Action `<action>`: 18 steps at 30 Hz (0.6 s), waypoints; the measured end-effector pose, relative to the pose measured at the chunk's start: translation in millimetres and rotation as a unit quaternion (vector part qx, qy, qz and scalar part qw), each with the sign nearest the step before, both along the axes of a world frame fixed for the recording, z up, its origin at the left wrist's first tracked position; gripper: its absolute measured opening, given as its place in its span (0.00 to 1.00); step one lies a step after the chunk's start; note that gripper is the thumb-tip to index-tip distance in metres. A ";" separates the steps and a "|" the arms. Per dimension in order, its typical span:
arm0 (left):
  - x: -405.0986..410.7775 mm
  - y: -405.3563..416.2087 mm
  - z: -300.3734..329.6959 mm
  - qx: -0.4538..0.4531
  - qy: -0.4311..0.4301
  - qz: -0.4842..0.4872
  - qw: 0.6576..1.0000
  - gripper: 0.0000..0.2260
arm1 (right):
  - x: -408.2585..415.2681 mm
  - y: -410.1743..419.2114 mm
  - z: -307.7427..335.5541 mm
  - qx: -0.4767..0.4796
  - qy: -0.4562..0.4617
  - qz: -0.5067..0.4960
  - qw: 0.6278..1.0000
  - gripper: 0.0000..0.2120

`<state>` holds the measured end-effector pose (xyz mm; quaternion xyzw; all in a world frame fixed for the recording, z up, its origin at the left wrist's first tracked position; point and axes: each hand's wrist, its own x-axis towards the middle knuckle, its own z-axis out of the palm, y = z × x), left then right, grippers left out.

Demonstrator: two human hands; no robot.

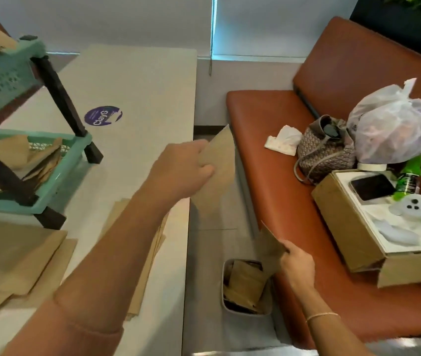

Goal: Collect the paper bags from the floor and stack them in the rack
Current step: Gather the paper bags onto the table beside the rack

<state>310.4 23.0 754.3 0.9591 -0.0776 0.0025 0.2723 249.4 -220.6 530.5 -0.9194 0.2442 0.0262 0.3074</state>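
Observation:
My left hand (182, 168) grips a flat brown paper bag (218, 170) at the right edge of the white table (137, 83). Lower right, my right hand (298, 263) pinches a second brown paper bag (271, 246) above a grey bin (226, 299) on the floor, which holds more paper bags (245, 283). A teal tiered rack (50, 181) with dark posts stands on the table at left; brown bags lie in its lower tray and on its top tier. More flat bags (19, 255) lie on the table near me.
A brown bench seat (268, 176) at right carries a patterned handbag (325, 155), a tied plastic bag (389, 124), tissues, a green packet and a cardboard box (353, 240) with a phone on top. A narrow strip of floor runs between table and bench.

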 end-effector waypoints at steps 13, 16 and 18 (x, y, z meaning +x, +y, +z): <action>-6.5 -99.3 -217.7 0.161 0.207 -0.044 0.964 0.11 | 0.5 -7.5 -107.3 0.021 0.103 0.082 0.991 0.28; -7.8 -101.2 -239.3 0.200 0.233 -0.049 0.950 0.13 | 13.3 -5.9 -89.5 -0.005 0.058 0.118 0.991 0.40; -8.1 -104.6 -249.6 0.220 0.236 -0.071 0.944 0.16 | 21.6 -3.3 -80.6 0.000 0.004 0.205 0.979 0.40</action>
